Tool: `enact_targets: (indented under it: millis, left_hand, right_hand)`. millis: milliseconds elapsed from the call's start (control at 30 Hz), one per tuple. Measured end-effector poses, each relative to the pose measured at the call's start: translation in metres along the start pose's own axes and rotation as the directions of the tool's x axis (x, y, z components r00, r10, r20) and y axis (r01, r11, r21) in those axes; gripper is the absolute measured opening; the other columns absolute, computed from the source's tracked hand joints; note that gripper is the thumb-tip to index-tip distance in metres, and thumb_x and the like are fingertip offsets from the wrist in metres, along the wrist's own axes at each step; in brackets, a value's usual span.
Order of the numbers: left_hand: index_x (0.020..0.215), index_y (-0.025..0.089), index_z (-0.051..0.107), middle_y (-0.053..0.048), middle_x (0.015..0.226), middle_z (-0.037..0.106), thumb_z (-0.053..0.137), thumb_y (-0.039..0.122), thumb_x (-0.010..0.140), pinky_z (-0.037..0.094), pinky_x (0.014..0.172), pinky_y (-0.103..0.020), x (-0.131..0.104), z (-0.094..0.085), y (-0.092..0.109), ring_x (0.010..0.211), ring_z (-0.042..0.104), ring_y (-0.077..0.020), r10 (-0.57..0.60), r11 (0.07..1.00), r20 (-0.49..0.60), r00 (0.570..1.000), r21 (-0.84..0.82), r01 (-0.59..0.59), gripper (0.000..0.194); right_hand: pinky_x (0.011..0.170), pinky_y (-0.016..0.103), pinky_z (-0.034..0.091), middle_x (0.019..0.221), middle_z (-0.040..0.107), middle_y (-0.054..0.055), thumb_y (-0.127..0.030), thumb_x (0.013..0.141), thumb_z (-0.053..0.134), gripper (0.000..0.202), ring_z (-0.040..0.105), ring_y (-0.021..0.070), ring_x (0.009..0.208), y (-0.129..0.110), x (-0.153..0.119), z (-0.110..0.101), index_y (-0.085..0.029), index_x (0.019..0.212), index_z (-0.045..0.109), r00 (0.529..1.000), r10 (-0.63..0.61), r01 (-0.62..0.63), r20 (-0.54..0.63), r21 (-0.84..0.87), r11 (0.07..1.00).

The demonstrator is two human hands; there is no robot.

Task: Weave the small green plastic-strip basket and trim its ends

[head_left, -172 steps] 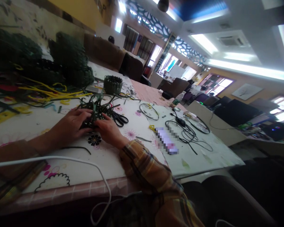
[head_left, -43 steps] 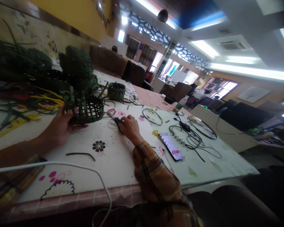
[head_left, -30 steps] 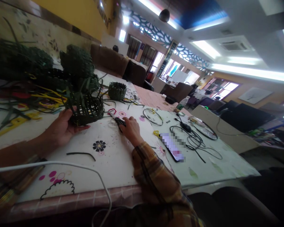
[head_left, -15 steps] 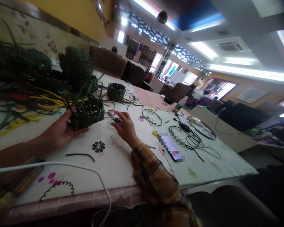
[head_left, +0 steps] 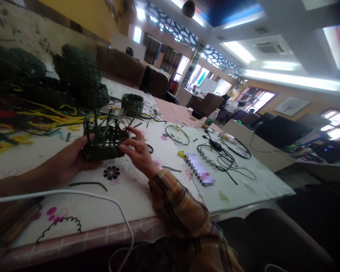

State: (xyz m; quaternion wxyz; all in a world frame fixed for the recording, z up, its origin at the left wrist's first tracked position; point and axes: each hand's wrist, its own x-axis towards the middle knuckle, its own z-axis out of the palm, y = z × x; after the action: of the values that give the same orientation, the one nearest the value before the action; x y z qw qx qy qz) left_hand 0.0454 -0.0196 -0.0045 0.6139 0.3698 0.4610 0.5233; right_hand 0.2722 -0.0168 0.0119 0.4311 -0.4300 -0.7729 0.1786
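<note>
A small, dark green woven basket [head_left: 106, 151] with loose strip ends standing up from its rim is held above the table. My left hand [head_left: 76, 153] grips its left side, the thumb at the wall and the fingers underneath. At its right edge my right hand [head_left: 140, 153] has thumb and index finger closed on the rim or a strip there; which one I cannot tell. Partly hidden behind the right hand lies a tool with a black loop handle [head_left: 150, 148]. A finished-looking small woven basket [head_left: 132, 105] stands farther back.
Larger dark woven baskets [head_left: 76, 71] and yellow strips [head_left: 48, 117] crowd the left. A white cable [head_left: 102, 196] crosses in front. To the right are a phone [head_left: 200, 170], coiled black cable [head_left: 221, 158], a wire ring [head_left: 177, 135] and a bottle [head_left: 212, 118].
My right hand has left the tool on the table and moved left to the basket's right edge. My left hand still holds the basket. The view has shifted slightly.
</note>
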Motion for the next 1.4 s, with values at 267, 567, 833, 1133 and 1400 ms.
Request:
enact_targets:
  millis: [267, 567, 833, 1133, 1400]
  left_hand:
    - [0.136, 0.036, 0.054, -0.009, 0.145, 0.063, 0.091, 0.047, 0.07, 0.07, 0.066, -0.039, 0.005, -0.002, 0.007, 0.094, 0.076, -0.0238, 0.248, 0.963, -0.043, 0.968, 0.122, -0.241, 0.076]
    - [0.143, 0.036, 0.052, -0.013, 0.141, 0.064, 0.09, 0.045, 0.072, 0.07, 0.072, -0.046, 0.005, 0.0, 0.007, 0.089, 0.078, -0.0263, 0.225, 0.968, -0.023, 0.974, 0.12, -0.221, 0.082]
    - [0.15, 0.039, 0.045, -0.011, 0.134, 0.068, 0.095, 0.047, 0.061, 0.07, 0.071, -0.045, 0.007, -0.003, 0.004, 0.094, 0.076, -0.0283, 0.336, 0.928, -0.037, 0.941, 0.186, -0.324, 0.103]
    - [0.147, 0.042, 0.049, -0.004, 0.13, 0.07, 0.099, 0.048, 0.055, 0.066, 0.068, -0.028, 0.006, -0.003, 0.007, 0.095, 0.073, -0.0221, 0.466, 0.877, -0.048, 0.884, 0.158, -0.454, 0.105]
    - [0.116, 0.029, 0.063, 0.0, 0.13, 0.069, 0.089, 0.051, 0.073, 0.069, 0.07, -0.035, 0.01, -0.006, 0.015, 0.098, 0.069, -0.0183, 0.195, 0.977, -0.103, 0.975, -0.066, -0.202, 0.055]
  right_hand:
    - [0.123, 0.04, 0.04, 0.148, 0.055, 0.008, -0.028, 0.096, 0.07, 0.012, 0.05, 0.0192, 0.144, 0.006, 0.0, 0.008, -0.022, 0.09, 0.078, 0.992, 0.065, -0.043, -0.107, 0.195, 0.98]
    - [0.112, 0.039, 0.05, 0.115, 0.062, 0.006, -0.034, 0.093, 0.07, 0.02, 0.06, 0.0183, 0.116, 0.009, 0.0, 0.008, -0.02, 0.078, 0.072, 0.976, 0.116, -0.058, -0.185, 0.29, 0.955]
    - [0.12, 0.038, 0.044, 0.131, 0.06, 0.009, -0.032, 0.095, 0.068, 0.02, 0.056, 0.0196, 0.132, 0.008, -0.002, 0.014, -0.02, 0.082, 0.076, 0.969, 0.185, -0.122, -0.163, 0.334, 0.935]
    - [0.092, 0.03, 0.056, 0.105, 0.073, 0.003, -0.053, 0.097, 0.059, 0.033, 0.066, 0.016, 0.1, 0.013, -0.003, 0.02, -0.021, 0.099, 0.07, 0.958, 0.288, -0.235, 0.001, 0.583, 0.778]
    - [0.1, 0.04, 0.05, 0.131, 0.065, 0.013, -0.037, 0.097, 0.062, 0.039, 0.06, 0.029, 0.123, 0.015, 0.006, -0.02, -0.026, 0.134, 0.065, 0.899, 0.429, -0.279, 0.092, -0.635, 0.72]
